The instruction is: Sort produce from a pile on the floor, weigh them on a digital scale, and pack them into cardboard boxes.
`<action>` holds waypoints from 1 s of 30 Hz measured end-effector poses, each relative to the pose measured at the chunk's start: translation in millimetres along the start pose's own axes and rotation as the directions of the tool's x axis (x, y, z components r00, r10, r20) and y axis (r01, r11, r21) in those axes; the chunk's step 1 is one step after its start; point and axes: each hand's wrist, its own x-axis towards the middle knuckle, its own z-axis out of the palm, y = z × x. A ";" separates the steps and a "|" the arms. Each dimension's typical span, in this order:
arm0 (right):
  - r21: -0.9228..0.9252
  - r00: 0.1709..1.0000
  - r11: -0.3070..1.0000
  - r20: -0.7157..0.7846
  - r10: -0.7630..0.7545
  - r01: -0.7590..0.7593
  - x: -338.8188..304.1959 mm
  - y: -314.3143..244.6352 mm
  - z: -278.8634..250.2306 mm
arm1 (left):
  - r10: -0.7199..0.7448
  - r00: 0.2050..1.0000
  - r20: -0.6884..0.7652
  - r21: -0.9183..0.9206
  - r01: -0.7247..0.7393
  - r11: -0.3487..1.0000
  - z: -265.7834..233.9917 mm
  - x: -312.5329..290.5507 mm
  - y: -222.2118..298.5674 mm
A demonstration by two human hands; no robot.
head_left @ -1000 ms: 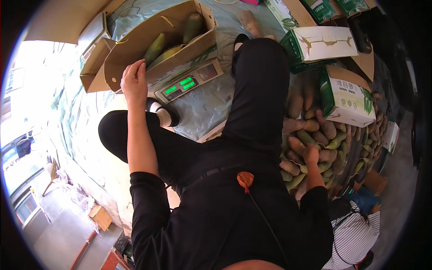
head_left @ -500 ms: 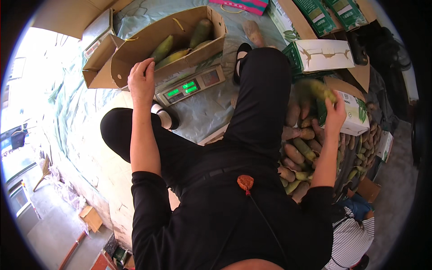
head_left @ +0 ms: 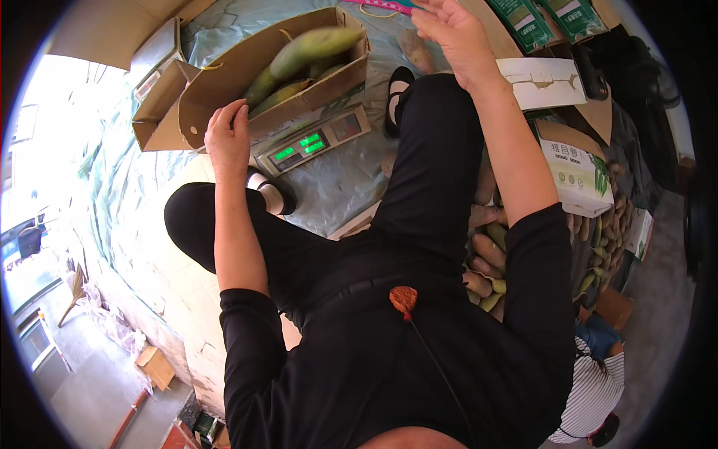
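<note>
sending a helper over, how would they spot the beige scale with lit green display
Start at the long, open brown cardboard box holding long green vegetables. Just below its near side lies the scale's beige rectangular panel, set apart from neighbours by glowing green digits.

Open carton (head_left: pixel 336 86): brown, yellow cord (head_left: pixel 212 67) at its rim. Inside it, long vegetables (head_left: pixel 310 52), green shading to yellow. Just in front of it, scale digits (head_left: pixel 311 142) glow green. Plastic sheet (head_left: pixel 336 185) around it, pale bluish green. Well right of it: white box (head_left: pixel 574 183), green leaf print (head_left: pixel 600 176); heaped roots (head_left: pixel 489 251), reddish brown and green; shirt (head_left: pixel 594 393), white with thin dark stripes.
</note>
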 end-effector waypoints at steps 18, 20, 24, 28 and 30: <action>-0.835 0.836 0.279 -0.327 0.441 -0.474 -352.5 206.9 -213.9 | -0.031 0.999 0.028 0.019 0.030 0.999 1.2 -7.4 -0.2; -0.958 0.832 -0.022 -0.259 0.491 -0.285 -426.1 239.2 -244.4 | -0.021 0.999 0.049 -0.030 0.023 0.999 23.2 2.0 10.4; -0.594 0.526 0.112 -0.591 0.611 -0.797 -409.0 216.7 -158.9 | -0.022 0.999 0.032 0.048 0.020 0.999 2.7 -3.3 6.5; -0.381 0.551 0.406 -0.454 0.700 -0.831 -432.8 275.6 -162.3 | -0.016 0.999 0.035 0.043 0.015 0.999 11.7 -0.8 5.1; -0.247 0.580 0.526 -0.388 0.716 -0.814 -449.1 298.7 -164.3 | -0.018 0.999 0.039 0.030 0.017 0.999 13.3 -1.6 2.7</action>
